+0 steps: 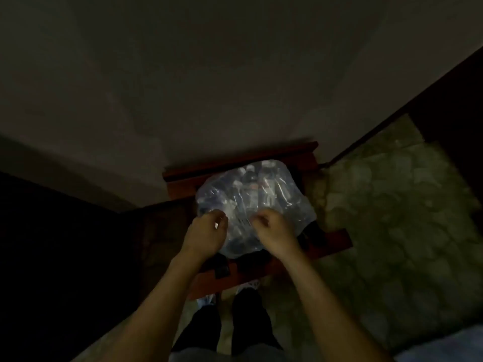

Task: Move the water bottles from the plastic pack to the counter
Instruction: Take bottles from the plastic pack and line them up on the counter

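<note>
Two hands at work on the wrap: left hand [206, 228] and right hand [269, 228], both curled at the near top of the plastic pack [251, 205], fingers seemingly pinching the film, though too dim and blurred to be sure of the grip. Pack sitting on a reddish wooden stool [337, 239], close against the wall [183, 74], with stone-pattern floor [392, 205] to the right. Water bottles [257, 186] all inside the film, caps and shoulders faintly showing through; none out yet. Counter not clearly made out anywhere in this dark view.

Step in hand, by the look of it: opening the pack, tearing or parting the plastic between the two hands. Early in the task, nothing moved so far.

Next move likely calling for a firm pull apart to split the film, then a grasp round one bottle's neck or body and a lift clear of the wrap. Worth steadying the pack, since a hard tug could slide it off the stool.
</note>
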`<state>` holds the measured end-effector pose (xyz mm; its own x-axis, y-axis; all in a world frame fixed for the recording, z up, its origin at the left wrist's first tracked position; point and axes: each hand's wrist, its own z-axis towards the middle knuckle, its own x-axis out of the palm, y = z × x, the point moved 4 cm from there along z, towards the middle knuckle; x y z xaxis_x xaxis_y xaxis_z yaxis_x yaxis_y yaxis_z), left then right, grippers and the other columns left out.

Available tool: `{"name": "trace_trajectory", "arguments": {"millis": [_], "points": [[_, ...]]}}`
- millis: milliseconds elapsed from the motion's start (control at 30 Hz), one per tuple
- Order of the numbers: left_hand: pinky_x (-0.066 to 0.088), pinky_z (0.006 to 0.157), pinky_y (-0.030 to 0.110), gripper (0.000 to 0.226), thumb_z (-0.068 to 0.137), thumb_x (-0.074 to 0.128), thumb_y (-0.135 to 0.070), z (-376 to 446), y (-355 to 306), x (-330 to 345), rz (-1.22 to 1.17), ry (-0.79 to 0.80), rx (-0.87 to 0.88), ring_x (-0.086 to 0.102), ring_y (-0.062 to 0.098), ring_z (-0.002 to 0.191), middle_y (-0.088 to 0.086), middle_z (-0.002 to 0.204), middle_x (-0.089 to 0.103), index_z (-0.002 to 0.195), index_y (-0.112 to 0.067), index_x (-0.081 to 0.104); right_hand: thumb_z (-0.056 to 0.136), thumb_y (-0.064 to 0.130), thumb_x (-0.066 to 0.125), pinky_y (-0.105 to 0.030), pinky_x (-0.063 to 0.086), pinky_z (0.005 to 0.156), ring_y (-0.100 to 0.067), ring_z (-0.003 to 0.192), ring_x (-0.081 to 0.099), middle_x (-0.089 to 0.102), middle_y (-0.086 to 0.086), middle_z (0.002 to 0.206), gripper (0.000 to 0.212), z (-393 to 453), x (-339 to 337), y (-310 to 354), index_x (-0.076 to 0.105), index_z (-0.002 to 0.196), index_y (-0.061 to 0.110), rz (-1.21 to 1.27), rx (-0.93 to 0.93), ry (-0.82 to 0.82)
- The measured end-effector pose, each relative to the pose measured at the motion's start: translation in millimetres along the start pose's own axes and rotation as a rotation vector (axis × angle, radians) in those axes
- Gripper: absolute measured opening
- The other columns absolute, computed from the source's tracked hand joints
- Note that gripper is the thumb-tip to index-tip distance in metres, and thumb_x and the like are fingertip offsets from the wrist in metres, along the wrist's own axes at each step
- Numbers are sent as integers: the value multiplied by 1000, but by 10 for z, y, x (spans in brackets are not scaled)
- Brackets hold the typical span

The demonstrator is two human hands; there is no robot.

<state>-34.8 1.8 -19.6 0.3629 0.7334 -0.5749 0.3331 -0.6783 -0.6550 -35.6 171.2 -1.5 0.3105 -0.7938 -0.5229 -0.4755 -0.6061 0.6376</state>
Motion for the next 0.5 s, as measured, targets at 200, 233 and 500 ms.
{"name": "trace_trajectory", "arguments": {"millis": [200,233,500], "points": [[56,69,38,26,97,47,-14,438,377,342,35,-130,-244,66,26,83,11,101,69,115,-14,66,94,31,53,-45,54,85,-22,87,64,68,-7,93,23,460,100,-181,64,105,14,-2,65,37],[53,65,35,26,96,47,-13,498,468,400,53,-154,-289,65,25,79,10,98,69,114,-15,66,94,31,52,-43,54,86,-22,89,63,68,-7,97,23,523,124,-225,64,105,14,-21,73,42],[50,74,36,34,93,56,-21,871,940,731,117,-38,-475,64,35,102,18,118,62,124,-9,57,94,31,53,-33,50,83,-22,96,63,67,-5,104,30,658,338,-541,64,111,8,-38,102,93]]}}
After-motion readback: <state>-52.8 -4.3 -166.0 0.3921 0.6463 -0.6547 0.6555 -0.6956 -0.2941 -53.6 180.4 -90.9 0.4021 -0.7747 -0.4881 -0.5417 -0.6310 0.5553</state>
